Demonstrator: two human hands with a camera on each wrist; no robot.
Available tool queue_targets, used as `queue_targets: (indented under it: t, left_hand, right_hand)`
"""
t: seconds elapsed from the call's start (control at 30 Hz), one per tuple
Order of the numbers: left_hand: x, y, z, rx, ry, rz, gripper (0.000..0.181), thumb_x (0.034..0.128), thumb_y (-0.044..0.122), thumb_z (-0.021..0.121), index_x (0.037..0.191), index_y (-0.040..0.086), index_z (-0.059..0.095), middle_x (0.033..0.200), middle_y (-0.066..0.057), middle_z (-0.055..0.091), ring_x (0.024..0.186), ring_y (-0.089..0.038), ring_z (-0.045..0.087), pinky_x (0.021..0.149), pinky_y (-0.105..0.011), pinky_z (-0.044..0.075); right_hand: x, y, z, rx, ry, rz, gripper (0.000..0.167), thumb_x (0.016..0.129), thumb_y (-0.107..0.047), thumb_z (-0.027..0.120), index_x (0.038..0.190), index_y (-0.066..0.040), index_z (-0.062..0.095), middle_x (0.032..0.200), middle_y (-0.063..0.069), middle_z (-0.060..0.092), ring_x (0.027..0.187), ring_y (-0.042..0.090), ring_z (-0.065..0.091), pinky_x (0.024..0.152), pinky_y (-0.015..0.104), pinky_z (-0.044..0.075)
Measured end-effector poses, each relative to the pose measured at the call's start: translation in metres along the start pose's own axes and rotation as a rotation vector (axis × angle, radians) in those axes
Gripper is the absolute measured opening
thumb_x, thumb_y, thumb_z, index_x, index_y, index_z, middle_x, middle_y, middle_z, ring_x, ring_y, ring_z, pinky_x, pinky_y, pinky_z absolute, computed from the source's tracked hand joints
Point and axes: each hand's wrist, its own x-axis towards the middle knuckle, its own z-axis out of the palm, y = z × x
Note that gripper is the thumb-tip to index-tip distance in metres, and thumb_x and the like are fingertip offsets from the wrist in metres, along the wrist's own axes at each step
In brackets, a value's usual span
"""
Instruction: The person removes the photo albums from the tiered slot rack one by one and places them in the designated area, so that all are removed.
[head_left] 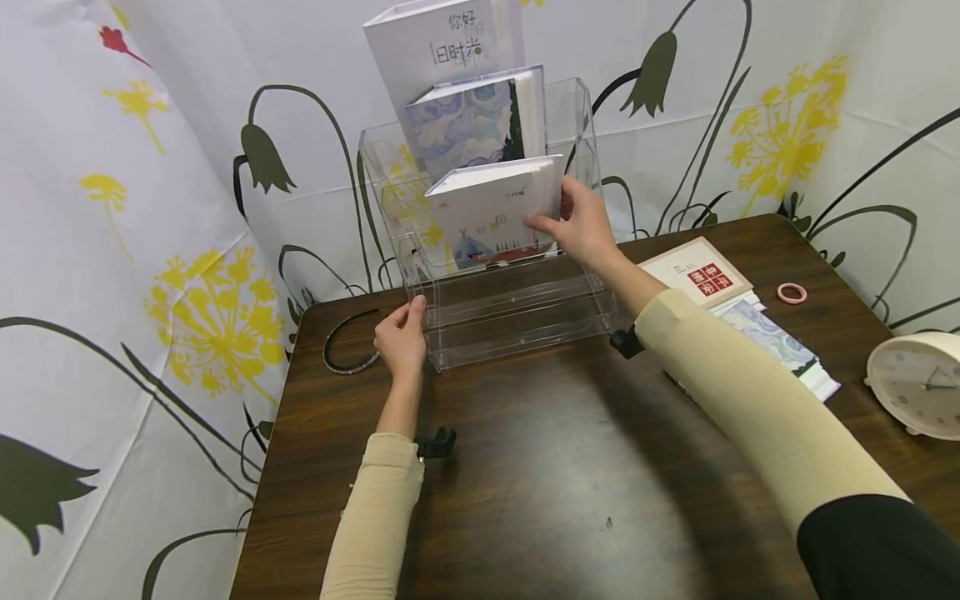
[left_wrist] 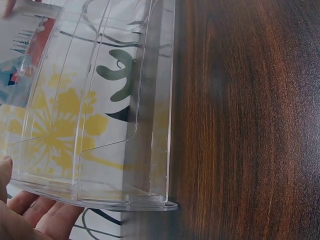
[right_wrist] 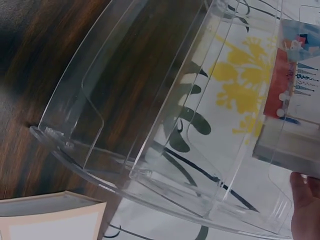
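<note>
A clear acrylic tiered rack [head_left: 517, 342] stands upright at the back of the table. My right hand [head_left: 585, 227] pinches the right edge of a white book with a tent drawing [head_left: 480, 225], which is tilted in a middle-height tier of the rack. In the right wrist view, fingertips [right_wrist: 301, 192] touch that book's edge. My left hand [head_left: 402, 336] holds the rack's left side panel, thumb inside and fingers [left_wrist: 55, 217] outside. Behind the tent book lean a swirl-painted book [head_left: 465, 129] and, higher up, a larger white book with handwritten characters [head_left: 442, 58].
At the right lie a book with a red block print [head_left: 693, 271], a swirl-painted book [head_left: 772, 333] on others, a pink ring [head_left: 792, 292] and a round clock [head_left: 918, 387]. A dark headband [head_left: 348, 368] lies left of the rack. A flowered curtain [head_left: 202, 200] hangs behind.
</note>
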Motion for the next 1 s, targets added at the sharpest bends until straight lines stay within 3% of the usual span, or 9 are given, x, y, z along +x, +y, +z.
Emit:
queue_targets:
  t: [0.27,0.5,0.67,0.83,1.0]
  left_hand:
    - [0.000,0.000,0.003,-0.002,-0.010,-0.005,0.042,0.0879,0.045,0.072,0.108,0.009,0.077,0.102,-0.011,0.074,0.103,-0.029,0.064,0.094,-0.046,0.045]
    - [0.000,0.000,0.003,0.008,-0.012,0.002,0.046,0.0867,0.049,0.072,0.108,0.009,0.077,0.103,-0.011,0.074,0.103,-0.029,0.065,0.094,-0.045,0.045]
    - [0.000,-0.001,0.001,-0.005,-0.010,0.000,0.046,0.0861,0.049,0.073,0.107,0.008,0.077,0.102,-0.011,0.074,0.102,-0.029,0.065,0.094,-0.045,0.046]
    - [-0.001,-0.002,0.001,-0.008,-0.010,-0.001,0.048,0.0862,0.050,0.072,0.108,0.008,0.077,0.103,-0.011,0.074,0.102,-0.028,0.065,0.094,-0.044,0.046]
    - [-0.001,0.000,0.001,-0.009,0.000,0.007,0.043,0.0875,0.045,0.073,0.107,0.007,0.077,0.102,-0.011,0.074,0.101,-0.029,0.065,0.092,-0.045,0.046]
  right_hand:
    - [-0.005,-0.001,-0.004,0.029,0.050,-0.067,0.052,0.078,-0.019,0.084,0.122,-0.009,0.059,0.113,0.008,0.069,0.103,0.020,0.065,0.089,0.033,0.052]
    - [-0.012,-0.007,-0.012,0.031,0.072,-0.222,0.047,0.076,-0.013,0.086,0.116,-0.004,0.062,0.107,0.010,0.072,0.096,0.020,0.068,0.084,0.035,0.054]
    - [-0.020,-0.022,-0.019,0.174,0.155,-0.298,0.038,0.076,-0.008,0.085,0.105,0.001,0.062,0.104,0.010,0.073,0.093,0.016,0.069,0.078,0.032,0.056]
    - [-0.031,-0.031,-0.031,0.389,0.242,-0.248,0.034,0.076,0.004,0.082,0.102,0.000,0.060,0.104,0.013,0.072,0.089,0.017,0.069,0.075,0.029,0.056]
    - [-0.050,-0.032,-0.043,0.671,0.313,-0.080,0.032,0.078,0.006,0.079,0.102,-0.004,0.061,0.097,0.010,0.073,0.085,0.019,0.071,0.072,0.030,0.057]
